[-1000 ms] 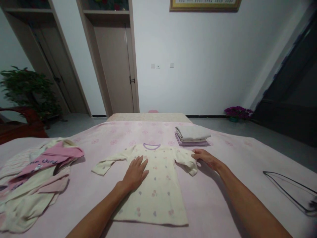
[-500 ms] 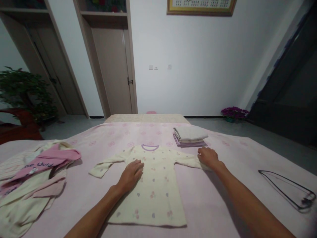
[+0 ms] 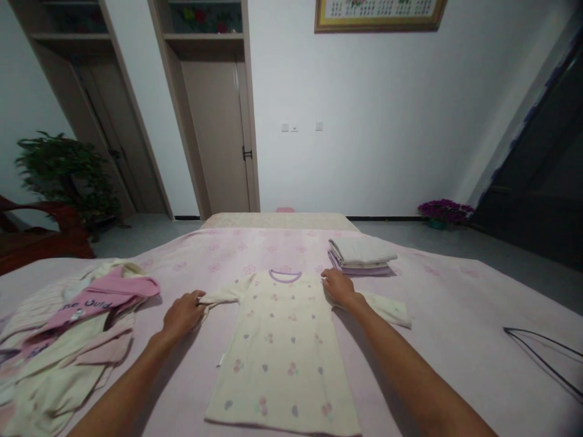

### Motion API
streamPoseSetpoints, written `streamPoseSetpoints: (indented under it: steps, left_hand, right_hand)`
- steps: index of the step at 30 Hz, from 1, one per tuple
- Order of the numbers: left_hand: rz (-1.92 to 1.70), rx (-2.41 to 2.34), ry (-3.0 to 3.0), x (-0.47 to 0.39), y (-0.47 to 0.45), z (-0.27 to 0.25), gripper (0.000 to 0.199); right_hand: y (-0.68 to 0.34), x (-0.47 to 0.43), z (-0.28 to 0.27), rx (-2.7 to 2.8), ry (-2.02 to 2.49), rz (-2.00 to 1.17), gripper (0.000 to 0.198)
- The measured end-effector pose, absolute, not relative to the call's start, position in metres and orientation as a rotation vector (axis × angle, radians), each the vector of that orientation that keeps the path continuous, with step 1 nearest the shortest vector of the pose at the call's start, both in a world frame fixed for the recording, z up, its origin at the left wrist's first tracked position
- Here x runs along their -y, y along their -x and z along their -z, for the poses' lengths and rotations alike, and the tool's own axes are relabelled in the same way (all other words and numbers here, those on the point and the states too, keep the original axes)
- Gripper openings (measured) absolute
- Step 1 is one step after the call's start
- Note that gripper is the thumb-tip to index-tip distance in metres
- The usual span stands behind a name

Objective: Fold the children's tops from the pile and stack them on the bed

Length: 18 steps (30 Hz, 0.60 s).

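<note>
A cream long-sleeved child's shirt (image 3: 285,352) with small cherry and heart prints and a purple neckband lies spread flat, neck away from me. My left hand (image 3: 184,312) is closed on its left sleeve near the cuff, pulling that sleeve out to the side. At the right shoulder, where the sleeve begins, my right hand (image 3: 339,288) has its fingers curled down on the fabric. Past that hand, the right sleeve (image 3: 389,308) stretches out over the bedspread.
A heap of loose clothes (image 3: 86,328), pink and cream, lies at the left. A folded stack (image 3: 362,252) of white and purple cloth sits beyond my right hand. On the pink flowered cover (image 3: 437,340), a black wire hanger (image 3: 542,349) lies at the right edge.
My left hand has gone from the shirt's chest out to the left sleeve and gripped it. My right hand has slid from the right sleeve inward to the shoulder. The view has shifted slightly.
</note>
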<state>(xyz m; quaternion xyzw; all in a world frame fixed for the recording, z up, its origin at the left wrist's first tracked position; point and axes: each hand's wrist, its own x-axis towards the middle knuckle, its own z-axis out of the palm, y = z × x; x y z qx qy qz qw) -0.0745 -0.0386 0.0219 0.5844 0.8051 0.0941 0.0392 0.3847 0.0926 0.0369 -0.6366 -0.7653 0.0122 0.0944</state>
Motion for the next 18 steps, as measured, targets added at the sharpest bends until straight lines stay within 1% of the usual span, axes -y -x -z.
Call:
streamPoseSetpoints:
  steps: [2,4,7,9,12,14,16,18]
  left_hand:
    - [-0.349,-2.404,-1.962,0.045,0.076,-0.029,0.029]
    - [-0.426,-2.455,-2.178,0.051,0.075,-0.042,0.024]
    - [-0.491,-2.649,-2.416,0.059,0.074,-0.060,0.026]
    - [-0.340,-2.679,-2.482,0.062,0.077,-0.064,0.029]
    - [0.042,-2.592,-2.337,0.063,0.083,-0.061,0.031]
    - [0.153,-2.573,-2.138,0.059,0.085,-0.059,0.032]
    - [0.094,-2.589,-2.051,0.051,0.080,-0.059,0.033]
    - [-0.066,-2.578,-2.071,0.039,0.068,-0.061,0.034]
  right_hand:
    - [-0.379,-0.096,-0.032,2.263,1.912,-0.025,0.029]
    - [-0.376,-0.097,-0.028,2.266,1.917,-0.009,0.028]
    - [-0.376,-0.096,-0.025,2.274,1.900,0.014,0.027]
    - [-0.377,-0.095,-0.023,2.276,1.889,0.027,0.026]
    - [-0.380,-0.096,-0.022,2.278,1.876,0.038,0.027]
    - [-0.380,-0.097,-0.022,2.275,1.868,0.047,0.027]
    - [-0.378,-0.100,-0.023,2.270,1.860,0.060,0.029]
    - [-0.373,-0.104,-0.024,2.270,1.854,0.068,0.030]
